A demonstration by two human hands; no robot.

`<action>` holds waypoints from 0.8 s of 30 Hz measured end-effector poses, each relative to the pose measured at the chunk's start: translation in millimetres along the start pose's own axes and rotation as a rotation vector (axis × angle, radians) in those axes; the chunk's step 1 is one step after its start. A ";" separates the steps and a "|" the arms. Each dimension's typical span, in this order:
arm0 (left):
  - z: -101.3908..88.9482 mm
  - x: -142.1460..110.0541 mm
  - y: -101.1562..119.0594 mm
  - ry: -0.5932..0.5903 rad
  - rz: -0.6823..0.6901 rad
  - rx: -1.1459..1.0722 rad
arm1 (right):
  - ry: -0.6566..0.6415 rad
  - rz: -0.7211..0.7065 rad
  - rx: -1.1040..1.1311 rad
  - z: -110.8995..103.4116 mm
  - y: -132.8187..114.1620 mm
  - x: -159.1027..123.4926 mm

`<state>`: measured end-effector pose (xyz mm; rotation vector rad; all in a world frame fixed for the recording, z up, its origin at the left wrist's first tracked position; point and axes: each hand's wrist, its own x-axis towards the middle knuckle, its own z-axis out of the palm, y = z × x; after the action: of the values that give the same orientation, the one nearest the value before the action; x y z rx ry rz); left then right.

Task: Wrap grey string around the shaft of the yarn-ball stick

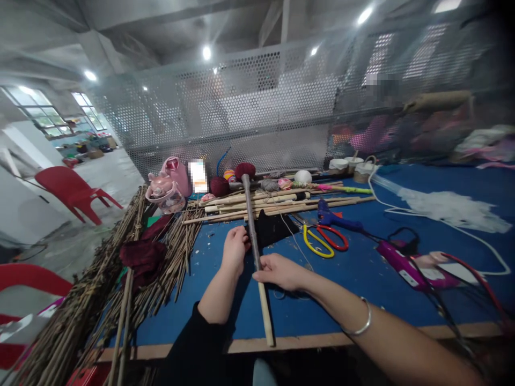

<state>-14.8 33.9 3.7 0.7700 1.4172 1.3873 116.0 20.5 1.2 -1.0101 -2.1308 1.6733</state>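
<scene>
Stick (252, 233), greyish shaft, pale lower end, rounded dark red top

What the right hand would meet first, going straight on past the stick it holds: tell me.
Past the stick, the right hand would probably meet the left hand first, though depth is unclear.

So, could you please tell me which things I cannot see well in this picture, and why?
In the head view:
- Left hand: whether it holds anything; its curled fingers hide this.
- Right hand: most fingers, hidden behind the hand itself.
- Black cloth: one strip, hidden behind the stick.
- Bright rectangle: its content, masked by pixelation.
- Pink things: their shapes, blurred.
- Nearer red chair: cut off by the left edge.
</scene>
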 end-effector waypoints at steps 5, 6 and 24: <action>5.4 -2.6 15.1 0.076 0.187 0.222 | 0.021 -0.008 0.033 0.5 1.8 -1.8; 6.7 1.1 17.8 0.052 0.202 0.264 | 0.029 -0.001 0.035 -0.1 2.1 -2.8; 13.3 21.3 -1.2 -0.471 -0.002 -0.041 | -0.105 -0.033 0.344 -9.5 1.2 -12.3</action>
<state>-9.3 58.1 -0.2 0.9912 1.0178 1.1334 130.9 19.8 5.6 -0.7959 -1.8159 2.0252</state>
